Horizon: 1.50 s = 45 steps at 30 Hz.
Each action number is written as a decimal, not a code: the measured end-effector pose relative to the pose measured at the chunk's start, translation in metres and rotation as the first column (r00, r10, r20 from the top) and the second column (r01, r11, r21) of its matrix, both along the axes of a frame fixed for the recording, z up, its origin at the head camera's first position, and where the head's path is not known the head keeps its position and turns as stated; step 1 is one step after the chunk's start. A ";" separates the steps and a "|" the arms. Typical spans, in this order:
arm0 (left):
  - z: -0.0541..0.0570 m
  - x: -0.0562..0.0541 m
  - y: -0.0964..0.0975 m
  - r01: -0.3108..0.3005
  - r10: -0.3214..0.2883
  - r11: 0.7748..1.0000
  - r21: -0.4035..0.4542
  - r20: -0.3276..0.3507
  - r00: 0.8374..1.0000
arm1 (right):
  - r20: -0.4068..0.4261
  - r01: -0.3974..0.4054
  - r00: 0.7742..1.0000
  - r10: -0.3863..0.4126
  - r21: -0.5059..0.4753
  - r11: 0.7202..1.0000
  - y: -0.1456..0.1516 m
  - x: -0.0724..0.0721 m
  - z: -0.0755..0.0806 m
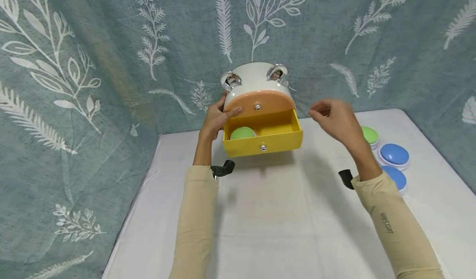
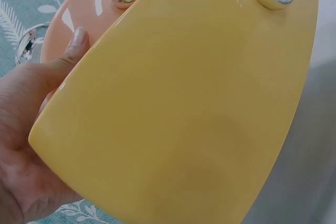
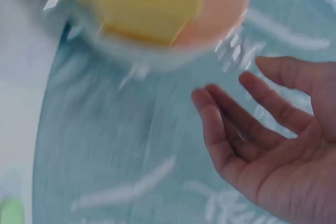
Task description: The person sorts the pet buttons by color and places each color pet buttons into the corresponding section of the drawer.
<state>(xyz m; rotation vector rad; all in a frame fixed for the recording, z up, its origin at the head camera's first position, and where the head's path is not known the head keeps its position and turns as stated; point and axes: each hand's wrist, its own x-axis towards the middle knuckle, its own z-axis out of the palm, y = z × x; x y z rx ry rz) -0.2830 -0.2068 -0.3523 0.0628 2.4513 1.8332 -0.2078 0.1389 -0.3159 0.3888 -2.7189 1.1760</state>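
Note:
My left hand [image 1: 213,120] grips the left side of a small drawer box, its thumb lying on the orange drawer front [image 1: 273,100]. The box has a white rounded body [image 1: 254,75] with two silver rings like ears on top. Its yellow lower drawer [image 1: 241,148] is pulled out, and a green-topped round piece [image 1: 242,133] lies in its left end. In the left wrist view the yellow drawer front [image 2: 178,103] hides the inside. To the right of the box, my right hand [image 1: 336,118] is in the air, apart from it; its fingers [image 3: 210,124] are loosely bent around nothing.
On the table's right side stand a green-topped round piece [image 1: 370,134] and two blue-topped ones, one blue piece [image 1: 394,153] behind the other. A white cloth covers the table [image 1: 267,229]. A leaf-patterned curtain [image 1: 178,43] hangs behind and along the left.

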 end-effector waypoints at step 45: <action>0.002 0.000 0.000 -0.008 0.007 0.999 0.035 0.029 1.000 | 0.400 -0.064 0.904 -0.153 0.480 0.875 0.104 -0.070 -0.054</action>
